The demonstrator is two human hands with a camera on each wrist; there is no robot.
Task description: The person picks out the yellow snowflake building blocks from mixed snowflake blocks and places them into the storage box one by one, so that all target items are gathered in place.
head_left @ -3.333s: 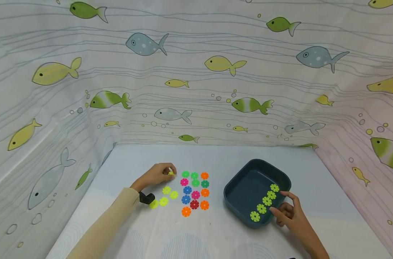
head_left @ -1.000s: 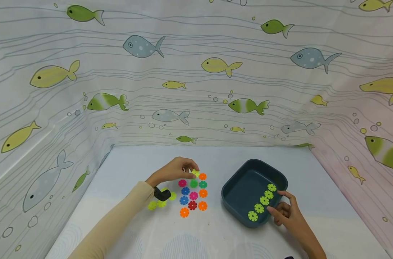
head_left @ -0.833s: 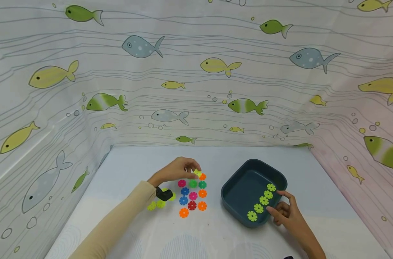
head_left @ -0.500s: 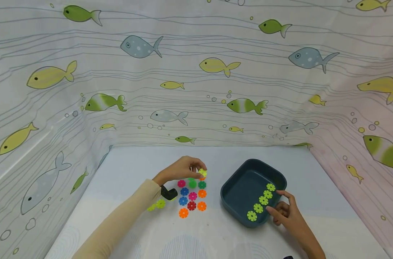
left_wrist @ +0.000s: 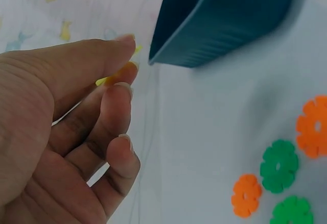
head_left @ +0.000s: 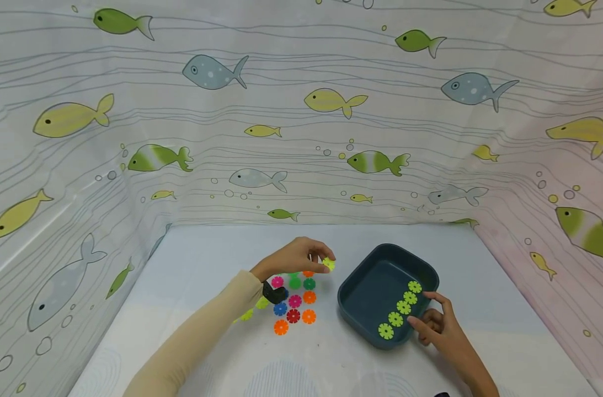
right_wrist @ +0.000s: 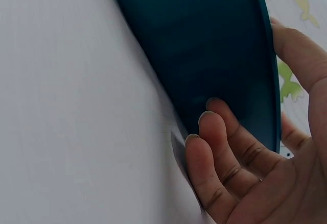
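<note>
My left hand [head_left: 298, 255] pinches a yellow notched plastic disc [head_left: 328, 264] between thumb and fingertips, raised left of the dark blue box [head_left: 368, 289]. In the left wrist view, the fingers mostly cover that disc [left_wrist: 100, 81], and the box's corner lies just beyond them. Several yellow-green discs [head_left: 396, 319] lie in a slanting row along the box's right side. My right hand [head_left: 442, 322] holds that side of the box. The right wrist view shows its lower fingers [right_wrist: 212, 132] curled against the outer wall [right_wrist: 204, 45] and the thumb side at the rim.
Left of the box, several loose discs lie on the table in rough columns, among them orange [head_left: 309, 316], green [head_left: 309, 284], blue [head_left: 280, 309], pink [head_left: 294, 301] and red [head_left: 293, 316]. More yellow discs [head_left: 246, 314] sit partly under the left forearm. Fish-printed sheeting [head_left: 301, 138] walls the table.
My left hand has carried the yellow disc rightward from the yellow group, across the coloured discs, toward the box. My right hand stays at the box's right side.
</note>
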